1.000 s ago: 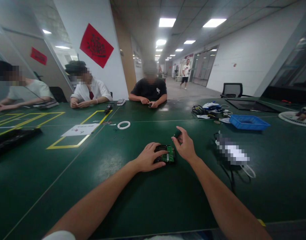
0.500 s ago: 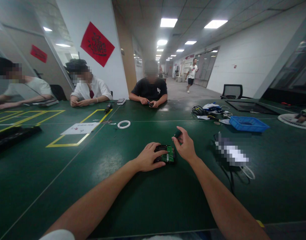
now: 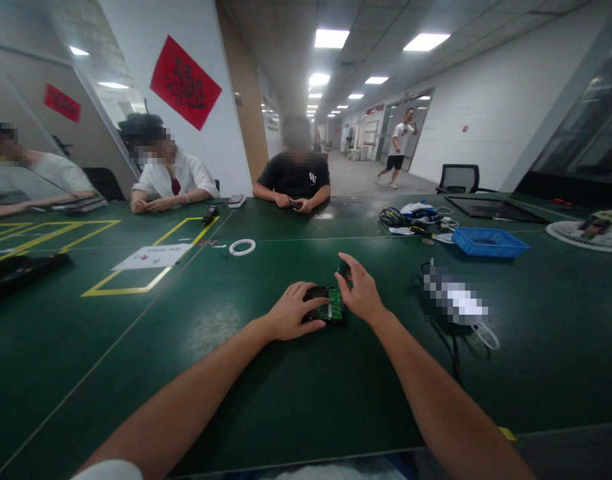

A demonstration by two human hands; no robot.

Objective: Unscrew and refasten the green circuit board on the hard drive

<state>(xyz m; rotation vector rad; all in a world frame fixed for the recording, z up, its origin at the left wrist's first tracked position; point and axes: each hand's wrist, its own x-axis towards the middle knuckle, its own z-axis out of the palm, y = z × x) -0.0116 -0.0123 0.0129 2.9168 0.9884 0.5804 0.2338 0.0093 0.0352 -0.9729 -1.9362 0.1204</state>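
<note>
On the green table in front of me lies a hard drive [image 3: 335, 308] with its green circuit board facing up. My left hand [image 3: 291, 312] grips it from the left, the thumb along the near side and the fingers over its top and far edge, hiding part of it. Just right of and above the drive, my right hand [image 3: 360, 290] is raised with thumb and forefinger pinched together. A small dark thing [image 3: 343, 268] shows between those fingertips; its kind I cannot make out.
A blue tray [image 3: 491, 243] and a pile of cables [image 3: 416, 217] stand at the back right. Nearer is a blurred-out device [image 3: 456, 297] with cords. A white ring [image 3: 243, 247] and a paper sheet [image 3: 153, 256] lie left. Several people sit across the table.
My right hand has come slightly left, closer to the drive. My left hand stays on the drive. The view has shifted a little, and the person walking in the back has moved.
</note>
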